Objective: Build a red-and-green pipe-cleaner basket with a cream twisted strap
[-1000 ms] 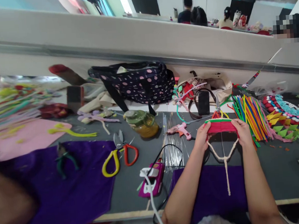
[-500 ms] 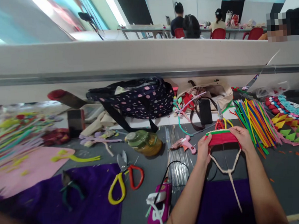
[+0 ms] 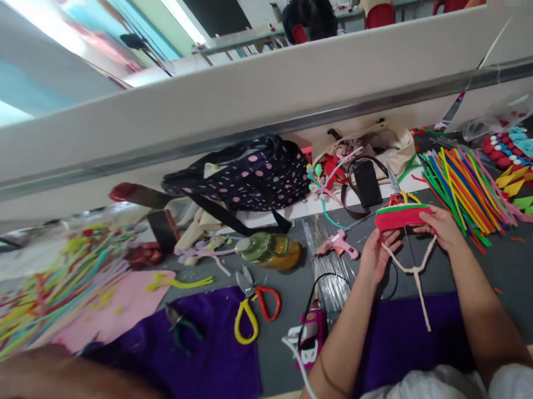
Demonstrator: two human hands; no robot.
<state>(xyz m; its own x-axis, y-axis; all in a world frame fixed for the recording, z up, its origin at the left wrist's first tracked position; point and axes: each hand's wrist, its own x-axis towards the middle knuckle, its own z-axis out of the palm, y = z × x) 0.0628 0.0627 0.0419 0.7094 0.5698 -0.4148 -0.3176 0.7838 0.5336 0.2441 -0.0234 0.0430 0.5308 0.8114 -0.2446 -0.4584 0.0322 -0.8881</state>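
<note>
A red band with a green and white upper edge (image 3: pixel 402 217) is held up between my hands. My left hand (image 3: pixel 379 256) supports its left end from below, fingers curled behind it. My right hand (image 3: pixel 440 225) pinches the right end, thumb on the red face. A cream Y-shaped fuzzy stem (image 3: pixel 416 270) hangs beneath the band, over the dark table and a purple cloth (image 3: pixel 414 329). Just behind the band are scissors with red and yellow handles (image 3: pixel 396 193).
Nearby lie a pink glue gun (image 3: pixel 339 245), a green bottle (image 3: pixel 269 251), red-yellow scissors (image 3: pixel 255 305), pliers (image 3: pixel 183 328) and colourful stems (image 3: pixel 460 193). Another person's arm (image 3: pixel 79 385) reaches in at lower left. Bags (image 3: pixel 247 173) stand along the partition.
The view has tilted and shifted. The band now shows its red face more fully, and my left fingers have slipped lower beneath it. The other person's arm reaches further in at lower left.
</note>
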